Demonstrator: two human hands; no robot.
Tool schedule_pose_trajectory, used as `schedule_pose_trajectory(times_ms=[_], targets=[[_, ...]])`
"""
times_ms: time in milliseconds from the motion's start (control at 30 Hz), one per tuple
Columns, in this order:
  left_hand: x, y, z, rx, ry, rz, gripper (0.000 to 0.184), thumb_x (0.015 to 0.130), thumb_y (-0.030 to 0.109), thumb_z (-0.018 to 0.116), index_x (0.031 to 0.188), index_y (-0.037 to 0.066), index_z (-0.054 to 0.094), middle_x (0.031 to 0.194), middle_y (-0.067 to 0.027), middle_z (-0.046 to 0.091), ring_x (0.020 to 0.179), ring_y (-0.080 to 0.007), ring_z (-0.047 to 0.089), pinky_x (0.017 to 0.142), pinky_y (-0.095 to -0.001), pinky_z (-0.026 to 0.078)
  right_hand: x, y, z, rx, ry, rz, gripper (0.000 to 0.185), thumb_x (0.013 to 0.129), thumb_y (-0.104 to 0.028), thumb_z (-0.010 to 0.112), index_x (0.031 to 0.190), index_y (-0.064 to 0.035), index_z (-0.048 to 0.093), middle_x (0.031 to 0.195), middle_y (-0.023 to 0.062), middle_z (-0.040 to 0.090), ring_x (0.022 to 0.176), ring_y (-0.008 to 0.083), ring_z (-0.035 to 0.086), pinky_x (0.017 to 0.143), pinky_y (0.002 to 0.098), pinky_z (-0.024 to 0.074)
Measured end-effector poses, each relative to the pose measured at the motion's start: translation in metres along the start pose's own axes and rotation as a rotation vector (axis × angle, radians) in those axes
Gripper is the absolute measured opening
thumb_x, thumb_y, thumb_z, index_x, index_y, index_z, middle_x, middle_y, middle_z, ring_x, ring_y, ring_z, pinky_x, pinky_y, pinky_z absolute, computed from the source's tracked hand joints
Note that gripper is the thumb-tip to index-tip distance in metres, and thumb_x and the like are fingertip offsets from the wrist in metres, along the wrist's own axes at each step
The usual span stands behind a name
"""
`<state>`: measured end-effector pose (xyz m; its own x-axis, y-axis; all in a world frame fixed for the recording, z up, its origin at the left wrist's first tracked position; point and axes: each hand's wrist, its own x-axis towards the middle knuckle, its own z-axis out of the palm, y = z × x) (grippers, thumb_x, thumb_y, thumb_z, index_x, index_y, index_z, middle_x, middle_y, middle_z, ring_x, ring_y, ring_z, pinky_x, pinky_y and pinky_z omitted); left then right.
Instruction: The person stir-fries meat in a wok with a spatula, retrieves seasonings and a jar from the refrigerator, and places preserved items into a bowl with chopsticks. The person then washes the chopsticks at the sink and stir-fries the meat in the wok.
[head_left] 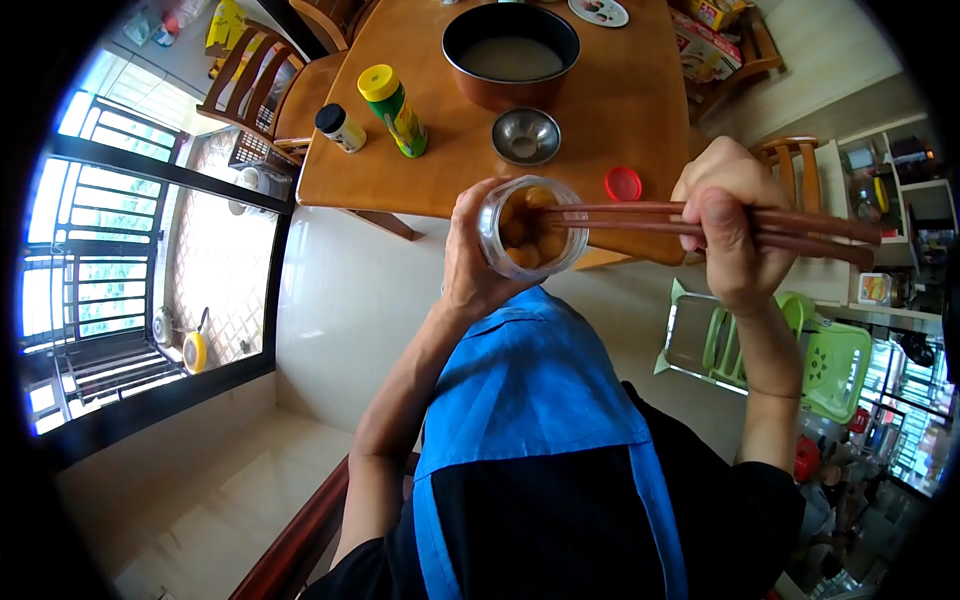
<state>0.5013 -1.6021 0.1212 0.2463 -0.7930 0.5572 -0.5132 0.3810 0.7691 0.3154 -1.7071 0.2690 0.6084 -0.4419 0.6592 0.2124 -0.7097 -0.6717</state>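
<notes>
My left hand (474,252) is wrapped round a clear jar (489,228) holding several round orange-brown pieces (533,245). Its open mouth faces up toward me, near the table's front edge. In my right hand (735,225) is a pair of reddish-brown chopsticks (640,217), lying almost level, with their tips inside the jar among the pieces. Beyond the jar a small metal bowl (526,136) stands on the wooden table (450,185). A red lid (623,184) lies to the right of that bowl.
A large pot (500,92) with cloudy contents stands farther back. Left of it are a green bottle with a yellow cap (395,112) and a small black-capped jar (341,128). Chairs (262,90) flank the table. A green plastic rack (838,370) is at right.
</notes>
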Motion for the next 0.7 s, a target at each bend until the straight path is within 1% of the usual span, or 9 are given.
schedule_pose_trajectory(times_ms=[67, 200, 267, 300, 400, 500, 567, 600, 700], targets=[[0.001, -0.001, 0.0, -0.007, -0.013, -0.028, 0.099, 0.055, 0.017, 0.09, 0.131, 0.007, 0.027, 0.123, -0.0154, 0.045, 0.114, -0.0271, 0.051, 0.097, -0.0379, 0.044, 0.003, 0.001, 0.003, 0.003, -0.001, 0.002, 0.027, 0.095, -0.023, 0.05, 0.078, -0.0017, 0.05, 0.069, 0.007, 0.045, 0.046, 0.0074, 0.038, 0.043, 0.0218, 0.0339], [0.005, -0.004, -0.001, -0.03, 0.03, 0.014, 0.1, 0.054, 0.015, 0.09, 0.131, 0.007, 0.027, 0.124, -0.0161, 0.045, 0.113, -0.0269, 0.052, 0.096, -0.0379, 0.045, 0.014, 0.002, 0.008, 0.036, -0.021, -0.022, 0.026, 0.094, -0.022, 0.053, 0.077, -0.0024, 0.053, 0.069, 0.0076, 0.048, 0.049, 0.0092, 0.043, 0.044, 0.0224, 0.0347], [0.008, -0.008, -0.003, -0.04, 0.034, 0.012, 0.1, 0.054, 0.014, 0.09, 0.131, 0.007, 0.027, 0.125, -0.0164, 0.045, 0.112, -0.027, 0.052, 0.095, -0.0381, 0.045, 0.023, 0.008, 0.012, 0.01, -0.117, -0.082, 0.023, 0.091, -0.021, 0.057, 0.077, -0.0029, 0.055, 0.067, 0.0074, 0.051, 0.052, 0.012, 0.044, 0.045, 0.025, 0.0351], [0.009, -0.01, -0.003, -0.048, 0.024, 0.016, 0.1, 0.054, 0.013, 0.09, 0.131, 0.007, 0.027, 0.125, -0.0167, 0.046, 0.112, -0.0271, 0.052, 0.095, -0.0385, 0.046, 0.024, 0.009, 0.016, 0.074, -0.099, -0.031, 0.021, 0.088, -0.019, 0.061, 0.074, -0.0029, 0.056, 0.065, 0.0062, 0.052, 0.054, 0.0145, 0.045, 0.047, 0.0274, 0.0355], [0.01, -0.017, -0.003, -0.056, 0.01, 0.023, 0.101, 0.053, 0.012, 0.09, 0.131, 0.005, 0.026, 0.125, -0.0172, 0.046, 0.112, -0.0275, 0.052, 0.095, -0.0396, 0.046, 0.03, 0.016, 0.023, 0.07, -0.097, -0.07, 0.02, 0.086, -0.015, 0.063, 0.072, -0.0026, 0.055, 0.065, 0.0057, 0.051, 0.054, 0.0158, 0.045, 0.048, 0.0284, 0.0363], [0.01, -0.022, -0.002, -0.105, 0.0, 0.006, 0.102, 0.053, 0.012, 0.09, 0.132, 0.005, 0.026, 0.125, -0.0176, 0.046, 0.112, -0.0278, 0.053, 0.095, -0.0398, 0.046, 0.035, 0.023, 0.025, 0.059, -0.098, -0.037, 0.02, 0.087, -0.012, 0.061, 0.071, -0.002, 0.054, 0.065, 0.0054, 0.05, 0.052, 0.0131, 0.046, 0.046, 0.0261, 0.0355], [0.012, -0.021, -0.002, -0.078, 0.02, 0.009, 0.102, 0.051, 0.014, 0.09, 0.131, 0.009, 0.027, 0.121, -0.0186, 0.048, 0.106, -0.0333, 0.055, 0.088, -0.0416, 0.049, 0.035, 0.03, 0.029, 0.042, -0.082, -0.025, 0.021, 0.09, -0.012, 0.058, 0.072, -0.0012, 0.054, 0.064, 0.0052, 0.05, 0.048, 0.009, 0.045, 0.044, 0.023, 0.034], [0.012, -0.023, -0.002, -0.079, 0.021, 0.008, 0.102, 0.051, 0.014, 0.09, 0.131, 0.009, 0.027, 0.121, -0.0186, 0.048, 0.106, -0.0333, 0.055, 0.088, -0.0416, 0.049, 0.034, 0.032, 0.03, 0.042, -0.083, -0.024, 0.021, 0.09, -0.012, 0.058, 0.072, -0.0012, 0.054, 0.064, 0.0052, 0.05, 0.048, 0.009, 0.045, 0.044, 0.023, 0.034], [0.012, -0.029, -0.001, -0.091, -0.01, 0.002, 0.103, 0.053, 0.012, 0.09, 0.132, 0.006, 0.024, 0.125, -0.0182, 0.046, 0.113, -0.0283, 0.052, 0.095, -0.0398, 0.046, 0.032, 0.033, 0.029, 0.018, -0.038, 0.025, 0.02, 0.091, -0.012, 0.056, 0.074, -0.0009, 0.054, 0.066, 0.0059, 0.051, 0.047, 0.0076, 0.044, 0.043, 0.0218, 0.0346]])
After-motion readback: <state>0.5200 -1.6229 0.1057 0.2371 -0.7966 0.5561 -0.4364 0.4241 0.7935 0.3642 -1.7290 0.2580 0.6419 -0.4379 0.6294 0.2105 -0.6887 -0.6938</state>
